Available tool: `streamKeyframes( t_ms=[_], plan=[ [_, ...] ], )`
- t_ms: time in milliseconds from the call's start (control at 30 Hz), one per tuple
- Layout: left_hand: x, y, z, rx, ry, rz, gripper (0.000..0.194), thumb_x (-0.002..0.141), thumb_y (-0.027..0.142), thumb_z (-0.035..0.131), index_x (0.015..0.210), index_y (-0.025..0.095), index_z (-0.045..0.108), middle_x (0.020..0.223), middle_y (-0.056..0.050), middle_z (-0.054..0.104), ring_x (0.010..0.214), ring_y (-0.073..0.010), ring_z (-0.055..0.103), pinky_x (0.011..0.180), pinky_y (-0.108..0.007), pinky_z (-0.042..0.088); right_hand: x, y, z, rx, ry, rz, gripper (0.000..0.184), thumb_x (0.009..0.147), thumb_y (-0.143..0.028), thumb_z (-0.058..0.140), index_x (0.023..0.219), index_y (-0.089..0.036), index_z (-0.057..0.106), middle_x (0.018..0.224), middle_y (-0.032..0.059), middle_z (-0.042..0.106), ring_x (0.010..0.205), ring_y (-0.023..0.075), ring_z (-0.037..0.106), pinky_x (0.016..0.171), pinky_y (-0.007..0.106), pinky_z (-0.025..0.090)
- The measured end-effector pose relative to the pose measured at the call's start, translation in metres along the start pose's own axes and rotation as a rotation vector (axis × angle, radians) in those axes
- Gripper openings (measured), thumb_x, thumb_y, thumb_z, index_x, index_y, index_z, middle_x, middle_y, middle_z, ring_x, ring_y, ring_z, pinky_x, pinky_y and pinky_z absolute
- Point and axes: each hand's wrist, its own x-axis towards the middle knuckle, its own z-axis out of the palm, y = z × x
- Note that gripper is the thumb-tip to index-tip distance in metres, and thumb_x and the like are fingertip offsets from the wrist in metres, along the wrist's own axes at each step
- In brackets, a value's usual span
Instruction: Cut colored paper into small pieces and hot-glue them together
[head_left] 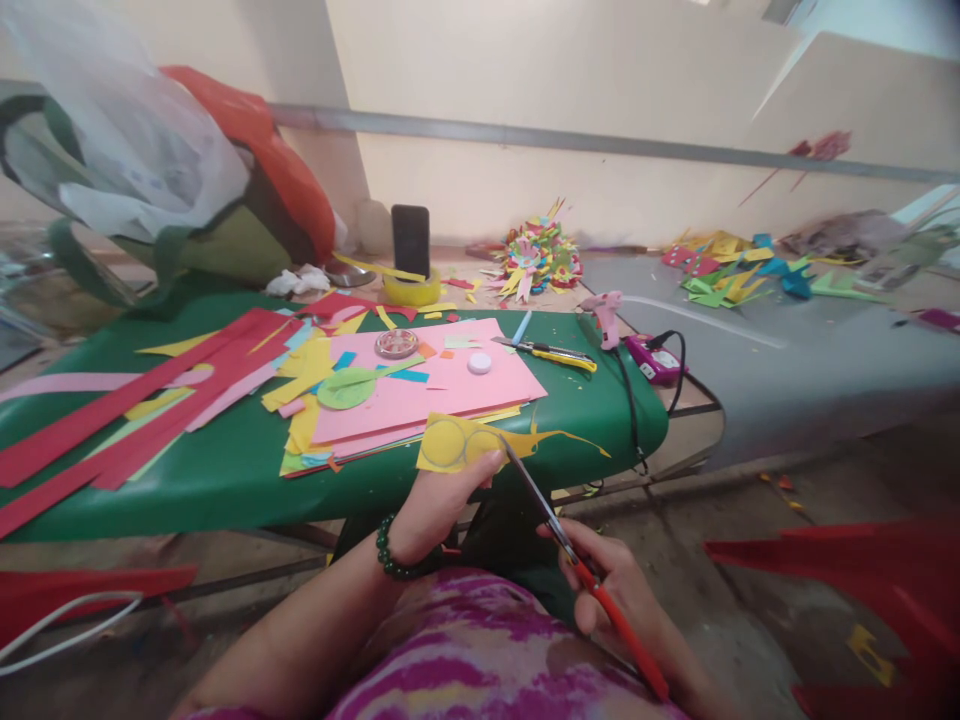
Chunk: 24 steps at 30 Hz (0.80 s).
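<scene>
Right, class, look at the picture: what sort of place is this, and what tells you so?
Probably a makeshift paper-craft workspace. The scissors held in the right hand, the stacked pink paper and the pink glue gun point to crafting; whether it is a home or workshop, I cannot tell.

Head view, one: worn on the person's head, facing 12 o'clock and tilted down. Nearest, at 6 o'clock: the patterned clothing (465, 660), seen from above. Close, just past it: left hand (435, 505) and right hand (611, 575), near the middle. Mid-range: green table (187, 505), from 9 o'clock to centre. Farther, at 2 o'clock: grey surface (810, 370). Farthest, at 12 o'clock: pale wall (480, 60). Floor (675, 600) at 4 o'clock.
</scene>
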Motion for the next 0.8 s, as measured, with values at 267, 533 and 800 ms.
streamKeyframes(
  t_ms=[267,533,800],
  plan=[
    [-0.0030,0.0086,0.0005,-0.006,0.002,-0.020,0.028,0.076,0.044,0.060,0.065,0.019,0.053,0.067,0.000,0.057,0.064,-0.0134,0.050,0.061,-0.024,0.046,-0.0057,0.0072,-0.0019,-0.044,0.007,-0.034,0.110,0.050,-0.098,0.041,0.115,-0.013,0.065,0.059,-0.0057,0.039,0.051,0.0102,0.030,0.047,0.025,0.024],
    [-0.0048,0.0089,0.0023,-0.011,0.016,-0.045,0.026,0.074,0.043,0.063,0.070,0.018,0.057,0.069,0.000,0.059,0.062,-0.0123,0.051,0.058,-0.023,0.046,-0.0087,0.0068,-0.0024,-0.030,-0.011,-0.015,0.107,0.051,-0.095,0.047,0.116,-0.012,0.063,0.058,-0.0064,0.038,0.052,0.0100,0.028,0.047,0.025,0.022],
    [-0.0057,0.0081,-0.0023,-0.029,-0.036,-0.027,0.024,0.077,0.041,0.062,0.073,0.017,0.058,0.070,0.000,0.058,0.063,-0.0121,0.051,0.058,-0.022,0.045,-0.0094,0.0016,-0.0053,-0.063,-0.011,-0.024,0.107,0.051,-0.096,0.044,0.115,-0.014,0.064,0.060,-0.0060,0.039,0.052,0.0104,0.028,0.048,0.025,0.024]
  ],
)
